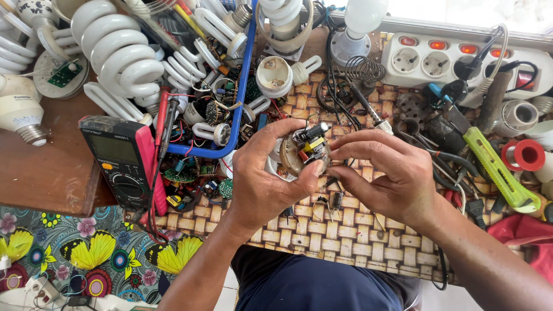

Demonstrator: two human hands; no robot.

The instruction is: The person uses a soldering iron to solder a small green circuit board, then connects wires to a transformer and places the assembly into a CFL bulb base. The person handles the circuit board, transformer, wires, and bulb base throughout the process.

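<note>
1. Between the fingertips of both hands sits a round circuit board [304, 151], held over the woven mat [322, 230] near the middle of the bench.
2. Its component side faces up toward the camera; yellow, red and black parts stand off it, and being round it shows no clear long axis.
3. Left hand [262, 181] curls narrowly around the board's left and lower edge, thumb tip pressed at its lower right rim, gripping it.
4. Right hand [389, 175] closes its fingers on the board's right side, fingertips touching the parts; whether it grips or only steadies, I cannot tell.
5. Both forearms come up from the lower edge, converging at the board, wrists bent inward.
6. Just left of the left hand lies a blue basket [242, 92] full of spiral lamps [118, 55] and loose boards, its rim close to the knuckles.
7. Farther left, a meter [118, 158] rests on the table edge.
8. Right of the right hand lie a green knife [498, 170] and red tape roll [527, 154]; behind, a power strip [438, 60].
9. Open mat shows only below the hands.
</note>
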